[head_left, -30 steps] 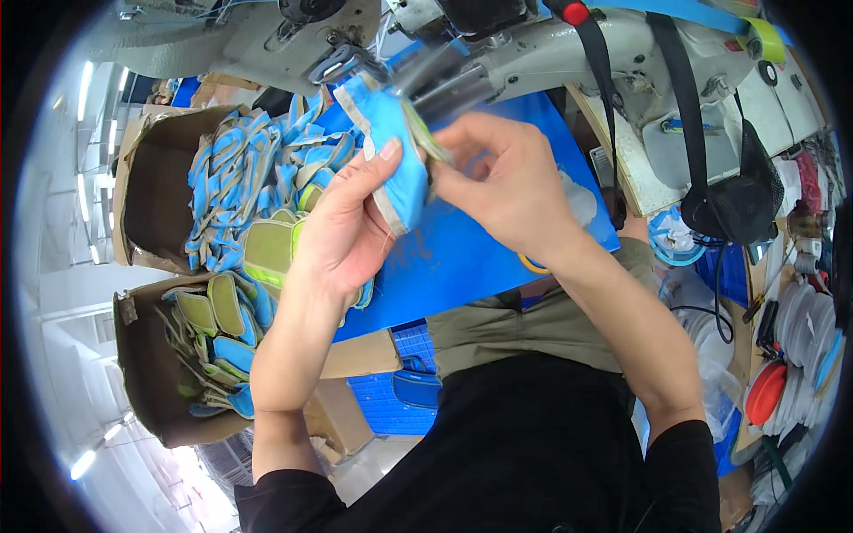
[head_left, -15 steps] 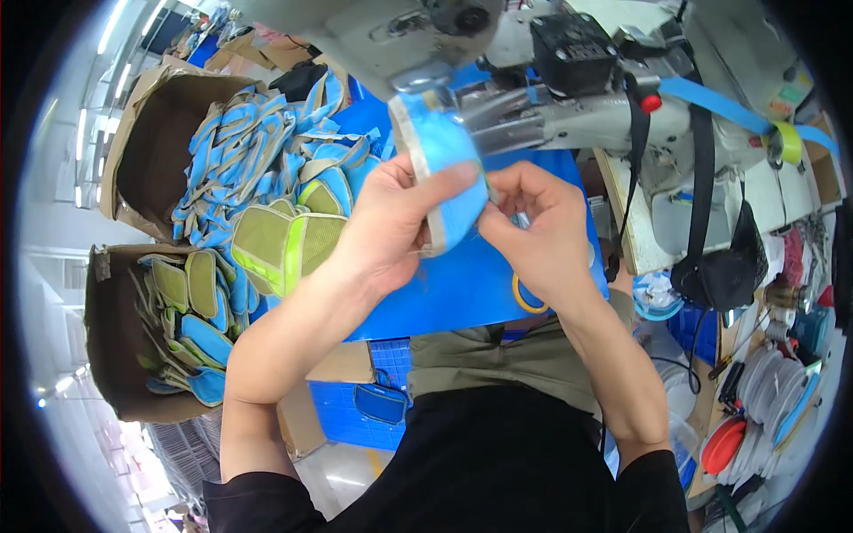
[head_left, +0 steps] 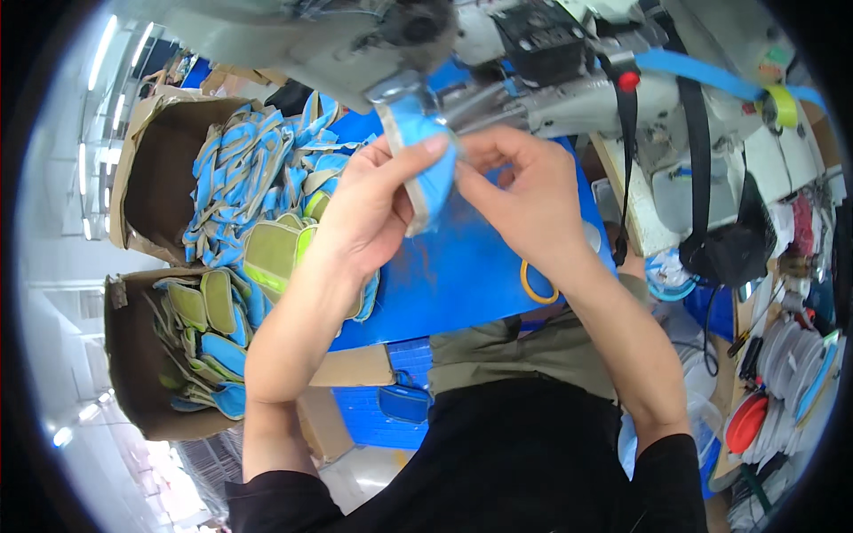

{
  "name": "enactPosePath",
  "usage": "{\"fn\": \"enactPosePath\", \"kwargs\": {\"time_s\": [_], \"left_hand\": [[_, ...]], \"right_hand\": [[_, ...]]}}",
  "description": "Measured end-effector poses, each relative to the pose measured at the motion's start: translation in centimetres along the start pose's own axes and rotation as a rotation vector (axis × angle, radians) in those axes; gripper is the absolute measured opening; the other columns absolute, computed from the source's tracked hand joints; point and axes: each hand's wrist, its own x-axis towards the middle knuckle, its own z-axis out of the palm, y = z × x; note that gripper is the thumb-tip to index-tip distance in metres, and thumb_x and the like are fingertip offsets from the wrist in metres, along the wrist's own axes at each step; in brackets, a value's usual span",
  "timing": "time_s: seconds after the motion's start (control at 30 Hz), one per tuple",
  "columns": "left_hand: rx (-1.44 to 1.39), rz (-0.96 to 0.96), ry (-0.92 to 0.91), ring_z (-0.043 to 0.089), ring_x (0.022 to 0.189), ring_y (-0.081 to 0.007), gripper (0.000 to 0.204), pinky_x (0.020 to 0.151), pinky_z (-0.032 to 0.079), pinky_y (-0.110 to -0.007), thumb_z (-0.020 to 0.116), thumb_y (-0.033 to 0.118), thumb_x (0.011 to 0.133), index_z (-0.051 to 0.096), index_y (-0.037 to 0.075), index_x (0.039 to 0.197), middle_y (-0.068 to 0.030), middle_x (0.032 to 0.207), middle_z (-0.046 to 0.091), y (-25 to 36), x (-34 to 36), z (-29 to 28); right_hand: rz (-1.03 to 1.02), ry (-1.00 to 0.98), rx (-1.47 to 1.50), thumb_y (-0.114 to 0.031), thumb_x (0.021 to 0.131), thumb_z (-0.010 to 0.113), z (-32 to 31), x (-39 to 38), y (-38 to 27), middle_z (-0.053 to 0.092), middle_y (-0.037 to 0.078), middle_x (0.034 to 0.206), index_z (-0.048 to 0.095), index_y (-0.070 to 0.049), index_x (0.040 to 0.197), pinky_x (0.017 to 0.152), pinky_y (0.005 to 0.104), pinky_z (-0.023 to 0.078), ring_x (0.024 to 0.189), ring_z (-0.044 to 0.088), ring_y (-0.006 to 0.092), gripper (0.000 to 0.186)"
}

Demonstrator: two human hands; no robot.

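Left hand pinches blue cloth, seemingly light, floppy, best held by its edges; right hand curls alongside, grip unclear.

- Flat blue tabletop beneath the tan-edged blue fabric piece
- Two open brown cardboard boxes left
- Bulky grey metal machine behind
- Yellow loop handle near right

The cloth is bright blue with a tan edge. The strips are blue and tan. The pouch is dull green with a lime stripe. The bench is blue, the box brown, the shirt black.
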Motion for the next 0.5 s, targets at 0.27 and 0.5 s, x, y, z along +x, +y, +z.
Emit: {"fn": "enactPosePath", "kwargs": {"time_s": [0.27,0.5], "left_hand": [[0.264,0.364,0.023,0.07,0.097,-0.0118,0.023,0.086,0.055,-0.028,0.072,0.012,0.099,0.071,0.003,0.119,-0.0064,0.111,0.075,-1.5,-0.9,-1.3],[-0.182,0.03,-0.051,0.072,0.103,-0.0147,0.018,0.094,0.057,-0.031,0.064,0.013,0.104,0.068,0.004,0.12,-0.0057,0.114,0.075,-1.3,-1.3,-0.7]], "right_hand": [[-0.272,0.154,-0.178,-0.012,0.079,0.079,1.2,-0.8,1.6,0.07,0.004,0.092,0.066,-0.011,0.094,0.065,0.0396,0.054,0.079,0.071,0.0265,0.02],[-0.339,0.185,-0.245,-0.009,0.082,0.073,1.1,-1.1,2.3,0.07,0.002,0.088,0.069,-0.014,0.095,0.063,0.0405,0.054,0.078,0.071,0.0262,0.015]]}}
